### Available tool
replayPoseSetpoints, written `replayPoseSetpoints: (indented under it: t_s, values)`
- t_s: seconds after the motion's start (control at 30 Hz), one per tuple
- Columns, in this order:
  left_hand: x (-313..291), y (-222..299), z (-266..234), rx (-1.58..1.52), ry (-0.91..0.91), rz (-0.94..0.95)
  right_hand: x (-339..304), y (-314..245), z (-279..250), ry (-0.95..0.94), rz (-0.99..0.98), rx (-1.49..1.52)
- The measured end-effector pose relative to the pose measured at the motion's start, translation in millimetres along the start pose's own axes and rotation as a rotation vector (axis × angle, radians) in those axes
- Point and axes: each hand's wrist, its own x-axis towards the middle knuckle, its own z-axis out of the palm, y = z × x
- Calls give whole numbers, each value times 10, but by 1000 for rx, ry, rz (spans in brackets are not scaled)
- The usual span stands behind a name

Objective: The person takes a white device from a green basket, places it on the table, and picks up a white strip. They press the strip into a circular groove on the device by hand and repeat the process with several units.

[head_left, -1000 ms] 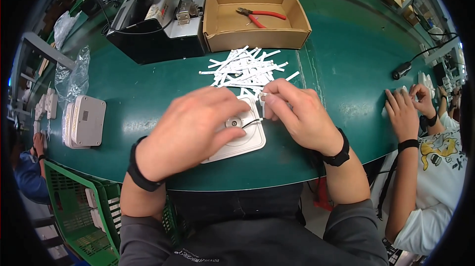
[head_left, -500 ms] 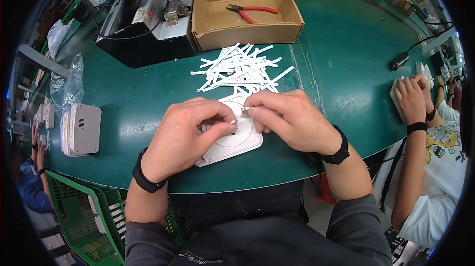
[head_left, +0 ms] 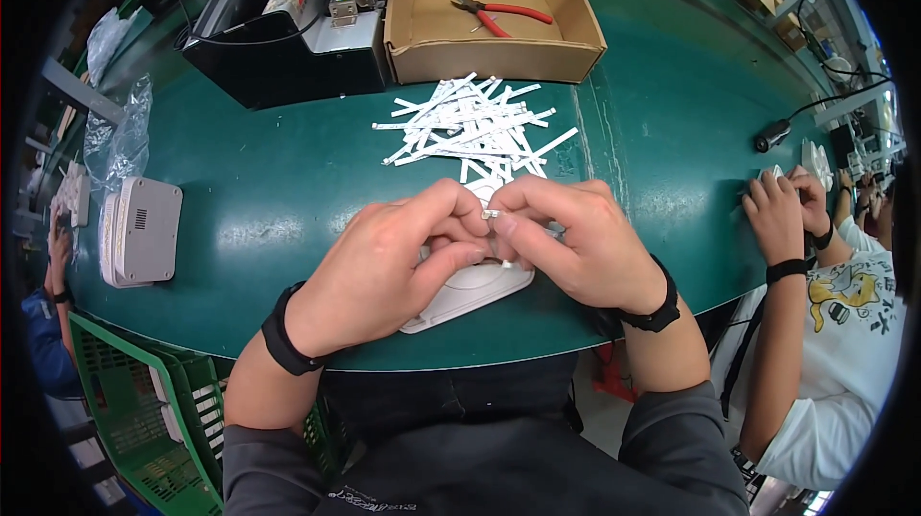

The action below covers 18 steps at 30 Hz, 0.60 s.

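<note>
Right hand (head_left: pixel 587 240) pinches a white bit (head_left: pixel 491 214), left hand (head_left: pixel 389 249) curls, hold unclear, over a casing (head_left: pixel 470 298) near the front edge of the green table (head_left: pixel 686 219), open either side

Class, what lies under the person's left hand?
Under the left hand is a white panel, resting on the green table; its near edge shows. Its far part is largely covered; details there cannot be seen.

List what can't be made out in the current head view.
Head view:
White housing: upper face, mostly hidden by the left hand and right hand.
Tiny white piece at the right fingertips: type, too small.
Left-hand grip: hidden by its own fingers.
Black bench machine: top, cut off by upper edge.
</note>
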Motion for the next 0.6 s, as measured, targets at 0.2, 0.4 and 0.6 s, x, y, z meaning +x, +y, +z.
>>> replayPoseSetpoints:
  t_s: [0.2,0.4,0.6]
  values:
    - [55,69,-98,55,-96,-35,1,57,-17,59,4,-20]
    - [62,6,-99,251,-149,151,20,54,-26,38,58,-48]
    - [56,-6,-111,199,-119,127,27,71,10,13,94,-17]
